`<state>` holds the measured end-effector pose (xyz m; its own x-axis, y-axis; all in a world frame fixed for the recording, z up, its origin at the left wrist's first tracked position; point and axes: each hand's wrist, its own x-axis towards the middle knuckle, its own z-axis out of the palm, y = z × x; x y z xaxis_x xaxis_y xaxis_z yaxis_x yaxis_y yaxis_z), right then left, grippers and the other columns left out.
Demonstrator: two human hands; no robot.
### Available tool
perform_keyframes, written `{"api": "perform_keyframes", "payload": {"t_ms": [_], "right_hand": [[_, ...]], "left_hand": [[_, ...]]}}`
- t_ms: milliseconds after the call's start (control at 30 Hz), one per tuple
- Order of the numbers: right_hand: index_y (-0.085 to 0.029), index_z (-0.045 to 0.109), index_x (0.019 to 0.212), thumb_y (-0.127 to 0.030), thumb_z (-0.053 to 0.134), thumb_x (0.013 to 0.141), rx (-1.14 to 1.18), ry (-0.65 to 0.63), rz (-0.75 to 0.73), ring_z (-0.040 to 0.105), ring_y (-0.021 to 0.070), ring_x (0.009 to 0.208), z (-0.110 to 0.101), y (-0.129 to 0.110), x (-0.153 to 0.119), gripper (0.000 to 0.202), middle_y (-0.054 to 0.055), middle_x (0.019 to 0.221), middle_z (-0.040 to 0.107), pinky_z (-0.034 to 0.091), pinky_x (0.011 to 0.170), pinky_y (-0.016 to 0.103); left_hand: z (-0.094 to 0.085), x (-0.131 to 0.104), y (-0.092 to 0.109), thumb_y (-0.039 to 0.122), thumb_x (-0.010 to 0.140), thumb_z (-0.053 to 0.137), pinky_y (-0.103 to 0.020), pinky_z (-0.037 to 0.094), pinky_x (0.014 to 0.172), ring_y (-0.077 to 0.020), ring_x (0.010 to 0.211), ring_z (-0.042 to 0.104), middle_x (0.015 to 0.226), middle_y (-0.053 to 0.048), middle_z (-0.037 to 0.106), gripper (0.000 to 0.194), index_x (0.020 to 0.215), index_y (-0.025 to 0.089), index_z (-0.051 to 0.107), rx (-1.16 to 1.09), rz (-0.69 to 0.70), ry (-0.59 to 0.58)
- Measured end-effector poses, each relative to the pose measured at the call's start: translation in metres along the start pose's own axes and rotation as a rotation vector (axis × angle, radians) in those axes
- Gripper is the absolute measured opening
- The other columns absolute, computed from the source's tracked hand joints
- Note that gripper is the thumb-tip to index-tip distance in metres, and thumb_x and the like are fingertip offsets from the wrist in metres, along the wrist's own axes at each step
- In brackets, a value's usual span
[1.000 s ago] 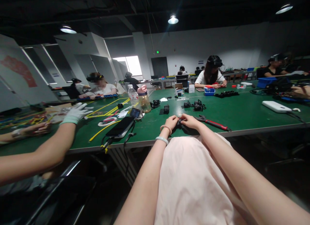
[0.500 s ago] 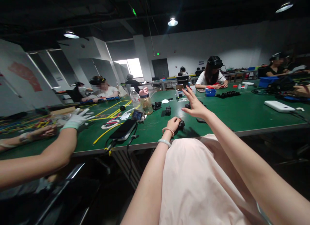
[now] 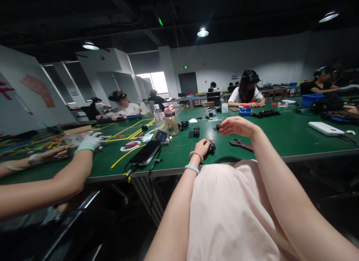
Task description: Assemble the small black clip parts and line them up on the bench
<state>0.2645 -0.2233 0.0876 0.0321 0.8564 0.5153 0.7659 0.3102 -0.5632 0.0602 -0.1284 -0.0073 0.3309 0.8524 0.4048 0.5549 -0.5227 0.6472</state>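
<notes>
My left hand (image 3: 203, 147) rests on the green table (image 3: 179, 155), its fingers closed on a small black part (image 3: 212, 148) near the front edge. What the part is I cannot make out. My right hand (image 3: 237, 126) is held above the table, fingers stretched out and pointing left, with nothing seen in it. Its fingertips are by another small black part (image 3: 218, 127), though I cannot tell whether they touch. Below the right hand lies a wrench-like tool (image 3: 240, 144) with a black jaw and red handle. A further black part (image 3: 196, 132) stands beyond my left hand.
Left of my hands are a phone (image 3: 145, 153) with a cable, a tan bottle (image 3: 171, 123) with a pink lid, and a clear bottle (image 3: 159, 117). A co-worker's gloved hand (image 3: 89, 141) is at far left. A white power bank (image 3: 325, 129) lies right; a blue box (image 3: 245, 111) stands beyond.
My right hand has lowered slightly and turned, its spread fingers coming closer together. The wrench-like tool now shows below it. My left hand stays on the black part. The view has shifted a little.
</notes>
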Motion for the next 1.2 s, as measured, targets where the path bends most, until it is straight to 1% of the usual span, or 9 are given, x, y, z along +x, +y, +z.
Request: {"api": "perform_keyframes", "payload": {"t_ms": [133,267,367,500,667,767,933,1067,1200], "right_hand": [[-0.017,0.059,0.089,-0.021,0.05,0.072,-0.094,0.068,-0.047,0.053,0.0198,0.086,0.049,0.002,0.001,0.02,0.009,0.086,0.061,0.039,0.074,0.029],[-0.019,0.06,0.088,-0.027,0.054,0.067,-0.154,-0.186,-0.095,0.055,0.0148,0.065,0.073,0.011,0.002,0.023,0.003,0.068,0.061,0.04,0.062,0.024],[-0.018,0.061,0.085,-0.031,0.056,0.065,-0.173,-0.202,-0.053,0.055,0.0152,0.066,0.075,0.01,0.011,0.025,0.004,0.071,0.062,0.04,0.06,0.023],[-0.017,0.062,0.081,-0.031,0.06,0.061,-0.089,-0.177,0.051,0.056,0.0172,0.072,0.073,0.001,0.021,0.024,0.007,0.08,0.062,0.041,0.064,0.024],[-0.015,0.06,0.084,-0.026,0.057,0.064,0.121,-0.269,0.375,0.057,0.018,0.064,0.081,0.002,0.021,0.023,0.01,0.078,0.062,0.044,0.054,0.026],[-0.014,0.06,0.082,-0.022,0.057,0.063,0.219,-0.326,0.469,0.057,0.0169,0.061,0.089,0.007,0.013,0.021,0.01,0.078,0.062,0.045,0.051,0.026],[-0.016,0.058,0.083,-0.016,0.057,0.063,0.428,-0.516,0.399,0.057,0.0139,0.068,0.094,0.016,0.0,0.02,0.006,0.082,0.061,0.046,0.057,0.023],[-0.017,0.052,0.094,-0.015,0.058,0.064,0.555,-0.518,0.313,0.055,0.0126,0.077,0.093,0.025,-0.004,0.031,0.006,0.094,0.058,0.046,0.06,0.02],[-0.017,0.049,0.098,-0.018,0.058,0.066,0.591,-0.512,0.244,0.055,0.0113,0.075,0.095,0.03,-0.006,0.033,0.006,0.094,0.057,0.046,0.058,0.02]], "left_hand": [[-0.002,-0.002,0.0,0.031,0.072,0.048,-0.025,0.041,0.071,-0.0137,0.074,0.055,0.081,-0.004,0.06,0.022,0.087,0.017,0.056,-0.003,0.042,0.063],[-0.005,-0.005,0.002,0.03,0.074,0.046,-0.027,0.04,0.078,-0.0139,0.083,0.053,0.094,-0.006,0.057,0.028,0.098,0.016,0.051,-0.024,0.142,0.101],[-0.008,-0.007,0.001,0.031,0.074,0.046,-0.028,0.038,0.082,-0.0147,0.089,0.052,0.099,-0.007,0.055,0.034,0.105,0.016,0.048,-0.052,0.159,0.028],[-0.014,-0.008,-0.004,0.037,0.074,0.045,-0.029,0.036,0.086,-0.017,0.097,0.049,0.105,-0.007,0.055,0.038,0.106,0.017,0.05,-0.086,0.072,-0.181],[-0.021,-0.012,-0.007,0.037,0.071,0.05,-0.028,0.034,0.088,-0.0165,0.101,0.047,0.111,-0.007,0.052,0.043,0.109,0.018,0.048,-0.192,0.095,-0.303],[-0.019,-0.013,-0.006,0.033,0.068,0.055,-0.028,0.038,0.084,-0.0157,0.095,0.051,0.105,-0.007,0.055,0.045,0.109,0.017,0.047,-0.261,0.111,-0.334],[-0.012,-0.01,-0.005,0.033,0.066,0.057,-0.028,0.041,0.077,-0.0153,0.085,0.054,0.093,-0.007,0.058,0.036,0.097,0.014,0.053,-0.239,0.127,-0.263],[-0.012,-0.01,-0.004,0.034,0.065,0.057,-0.027,0.042,0.076,-0.0149,0.083,0.054,0.09,-0.006,0.059,0.035,0.094,0.014,0.054,-0.22,0.149,-0.238],[-0.012,-0.011,-0.003,0.034,0.064,0.057,-0.027,0.042,0.075,-0.0145,0.081,0.054,0.088,-0.005,0.06,0.034,0.092,0.015,0.055,-0.193,0.124,-0.214]]}}
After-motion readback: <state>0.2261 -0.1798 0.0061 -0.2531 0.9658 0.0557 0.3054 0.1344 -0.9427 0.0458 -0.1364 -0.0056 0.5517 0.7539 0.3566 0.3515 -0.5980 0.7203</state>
